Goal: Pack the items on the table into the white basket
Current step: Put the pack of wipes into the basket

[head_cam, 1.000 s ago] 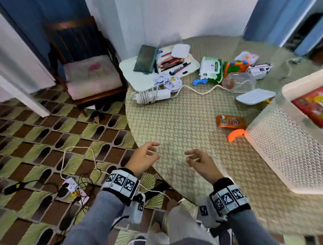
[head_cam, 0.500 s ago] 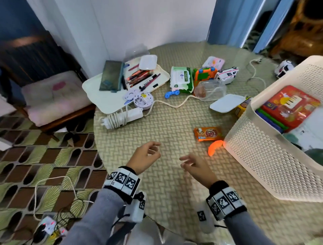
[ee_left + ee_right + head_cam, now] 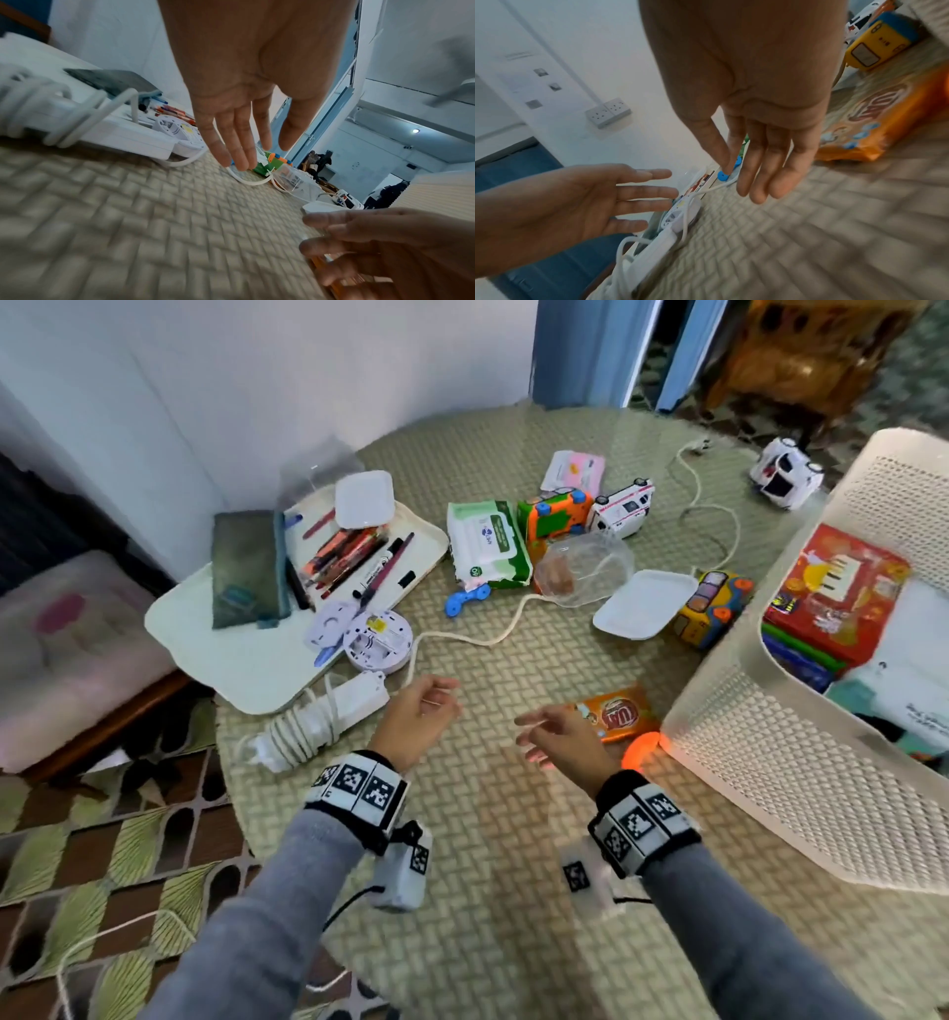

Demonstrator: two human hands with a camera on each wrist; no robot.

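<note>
Right now the basket [image 3: 760, 762] sits at the right edge of my head view, on the table [image 3: 488, 891], with a red box [image 3: 834, 590] and other packed things inside. Just left of its near corner I see an orange packet [image 3: 619, 713] lying flat and, touching the basket wall, a small glowing orange piece [image 3: 642, 747]. My right hand [image 3: 562, 737] hovers beside the packet, fingers loosely spread and holding nothing; my left hand [image 3: 416, 716] hangs lower centre of the frame, fingers relaxed and empty too. Just left of the left hand lies a power strip [image 3: 318, 716] wrapped in its cord. Further up are a round white device [image 3: 377, 642], a tray [image 3: 241, 654] of pens at upper left, a wipes pack [image 3: 488, 541], a clear tub [image 3: 583, 567], a white lid [image 3: 644, 603], a yellow toy [image 3: 711, 606] and toy cars [image 3: 621, 508] toward the upper centre.
</note>
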